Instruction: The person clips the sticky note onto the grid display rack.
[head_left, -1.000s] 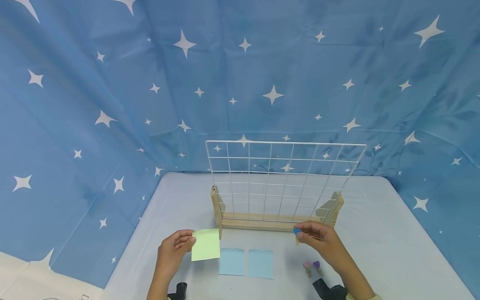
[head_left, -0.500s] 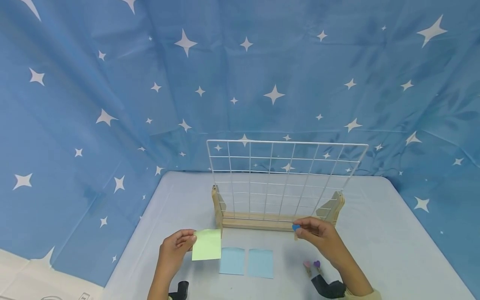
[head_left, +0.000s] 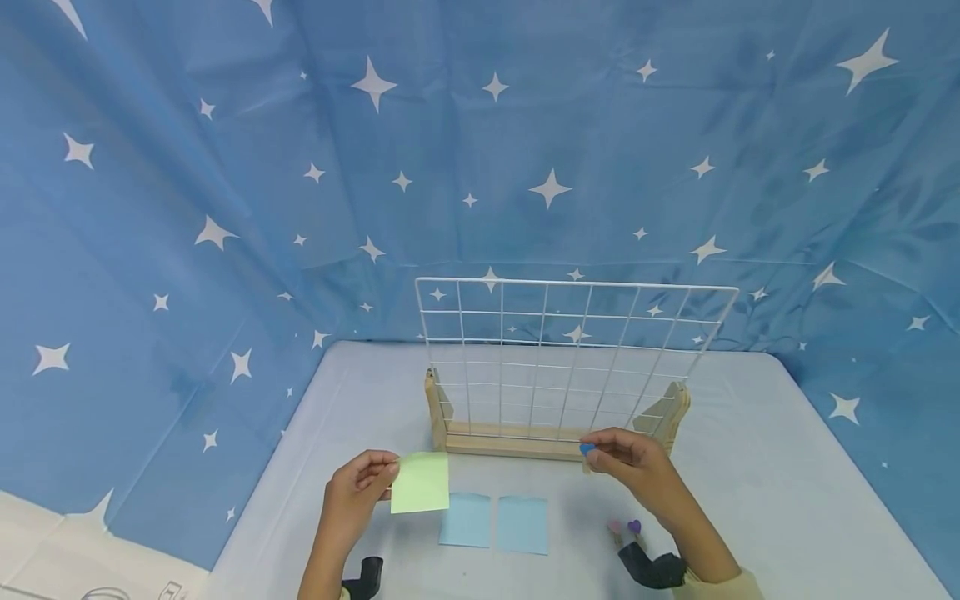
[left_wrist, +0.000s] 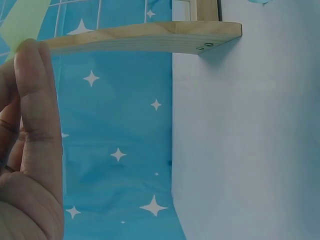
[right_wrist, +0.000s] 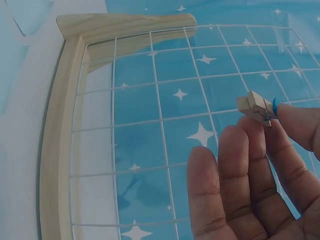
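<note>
My left hand (head_left: 358, 487) pinches a yellow-green sticky note (head_left: 422, 483) at its left edge, holding it up in front of the rack. In the left wrist view a corner of the note (left_wrist: 22, 22) shows at the fingertips. My right hand (head_left: 637, 467) pinches a small wooden clothespin (right_wrist: 256, 106) with a blue decoration (head_left: 587, 448) between thumb and forefinger. Both hands are before a white wire grid (head_left: 558, 358) set in a wooden base (head_left: 510, 442). Two light blue sticky notes (head_left: 466, 521) lie side by side on the table between the hands.
Two more clothespins, one with a pink heart (head_left: 615, 527) and one with a purple heart (head_left: 635, 527), lie by my right wrist. A blue star-patterned curtain (head_left: 480, 150) hangs behind and left of the white table (head_left: 787, 467).
The left hand has shifted slightly up and right with the yellow-green note. The right hand has lifted a little and moved left with the clothespin.
</note>
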